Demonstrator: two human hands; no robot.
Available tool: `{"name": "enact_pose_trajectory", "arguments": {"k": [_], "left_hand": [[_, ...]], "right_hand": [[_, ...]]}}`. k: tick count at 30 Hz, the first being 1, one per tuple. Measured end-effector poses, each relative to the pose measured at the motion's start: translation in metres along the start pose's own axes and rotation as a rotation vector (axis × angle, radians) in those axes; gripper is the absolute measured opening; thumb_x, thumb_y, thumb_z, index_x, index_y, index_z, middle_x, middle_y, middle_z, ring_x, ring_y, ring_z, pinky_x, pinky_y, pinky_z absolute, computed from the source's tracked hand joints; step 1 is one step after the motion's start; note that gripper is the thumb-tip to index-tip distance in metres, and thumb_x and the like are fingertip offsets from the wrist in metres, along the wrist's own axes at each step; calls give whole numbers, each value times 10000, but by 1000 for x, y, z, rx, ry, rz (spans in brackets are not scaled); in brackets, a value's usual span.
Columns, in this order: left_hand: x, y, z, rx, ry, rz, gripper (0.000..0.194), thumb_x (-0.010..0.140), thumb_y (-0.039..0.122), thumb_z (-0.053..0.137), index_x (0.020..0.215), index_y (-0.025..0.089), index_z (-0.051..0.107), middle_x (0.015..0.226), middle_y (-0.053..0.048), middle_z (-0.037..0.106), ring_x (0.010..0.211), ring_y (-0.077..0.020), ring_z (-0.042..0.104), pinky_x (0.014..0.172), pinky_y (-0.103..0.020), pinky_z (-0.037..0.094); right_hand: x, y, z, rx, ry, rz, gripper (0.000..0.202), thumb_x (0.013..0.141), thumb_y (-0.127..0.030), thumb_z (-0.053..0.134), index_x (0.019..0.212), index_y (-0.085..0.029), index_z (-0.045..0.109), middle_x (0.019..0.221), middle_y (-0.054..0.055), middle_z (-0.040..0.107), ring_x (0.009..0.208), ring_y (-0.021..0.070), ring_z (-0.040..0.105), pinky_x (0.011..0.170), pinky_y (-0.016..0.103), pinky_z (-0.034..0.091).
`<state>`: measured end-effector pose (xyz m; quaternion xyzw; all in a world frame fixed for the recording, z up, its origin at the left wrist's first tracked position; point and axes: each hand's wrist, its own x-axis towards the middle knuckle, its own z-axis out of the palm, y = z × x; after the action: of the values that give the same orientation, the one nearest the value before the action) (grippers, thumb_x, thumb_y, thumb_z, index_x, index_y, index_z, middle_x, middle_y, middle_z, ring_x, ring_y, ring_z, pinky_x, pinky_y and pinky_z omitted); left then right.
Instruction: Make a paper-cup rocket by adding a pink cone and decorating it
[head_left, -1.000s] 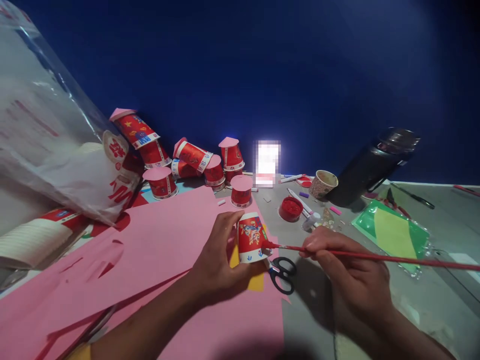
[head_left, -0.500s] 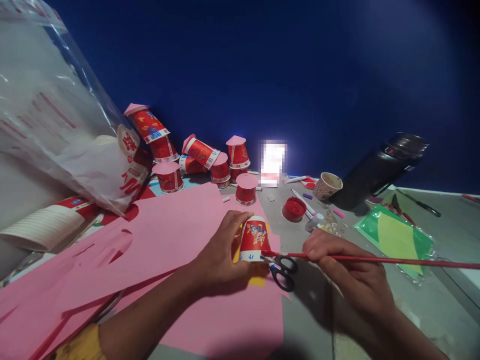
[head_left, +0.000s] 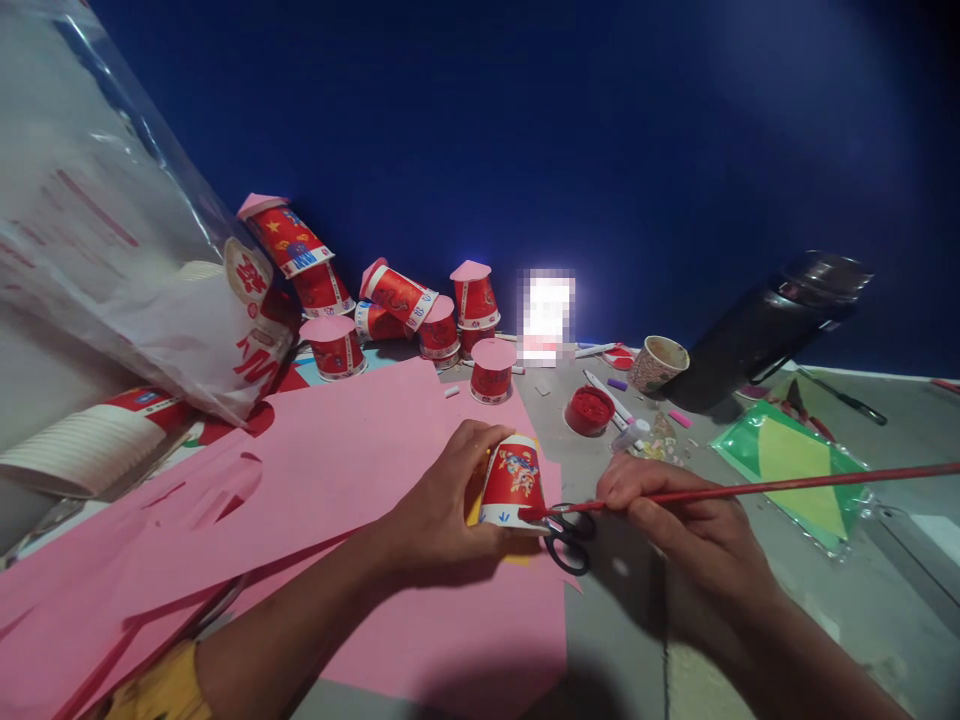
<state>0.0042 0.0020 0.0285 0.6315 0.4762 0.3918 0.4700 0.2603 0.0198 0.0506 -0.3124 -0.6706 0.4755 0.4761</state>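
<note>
My left hand (head_left: 457, 500) grips a red paper cup (head_left: 514, 476) that stands upside down, its white rim low, fingers at the top and thumb near the rim. A long red paintbrush (head_left: 720, 492) is pinched in my right hand (head_left: 675, 515); its red tip touches the cup's lower right side by the rim. Black-handled scissors (head_left: 571, 552) lie just right of the cup, partly behind the brush. Under the cup are pink paper sheets (head_left: 450, 630) and a bit of yellow paper.
Several red cups with pink paper tops (head_left: 493, 370) stand or lean at the back. A red paint pot (head_left: 589, 411), a patterned cup (head_left: 658, 364), markers, a black flask (head_left: 765, 335) and a green packet (head_left: 795, 470) are to the right. A plastic bag (head_left: 135, 230) fills the left.
The brush's far end has risen, so the handle slants more, while its tip stays at the cup's lower edge. The cup tilts slightly more. The view has shifted a little.
</note>
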Motion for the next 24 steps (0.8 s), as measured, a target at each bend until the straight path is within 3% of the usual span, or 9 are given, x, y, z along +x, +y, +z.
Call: {"name": "enact_pose_trajectory", "arguments": {"k": [9,18,24], "left_hand": [[-1,-1,1,22,5,1,826,652,320,963,1359,334,537,1323,-45,525,1078,-250,664,878,-428,651],[0,-1,-1,62,-22,53,824,652,287,969,1353,340,541,1321,-30,518,1143,-245,631,996,-436,609],[1,-1,-2,50,-29,39,835,638,310,976,1353,332,545,1325,-38,518,1134,-258,641,966,-442,627]], "right_hand": [[1,0,-5,-51,-38,-18,206,1002,-385,687,883,-252,790,824,69,721,808,230,684,710,328,579],[1,-2,-3,-46,-49,-35,191,1017,-350,665,904,-252,784,834,64,711,829,230,677,748,343,565],[2,-2,-7,-30,-80,-21,176,1023,-331,660,924,-253,783,845,59,711,845,228,665,769,345,551]]}}
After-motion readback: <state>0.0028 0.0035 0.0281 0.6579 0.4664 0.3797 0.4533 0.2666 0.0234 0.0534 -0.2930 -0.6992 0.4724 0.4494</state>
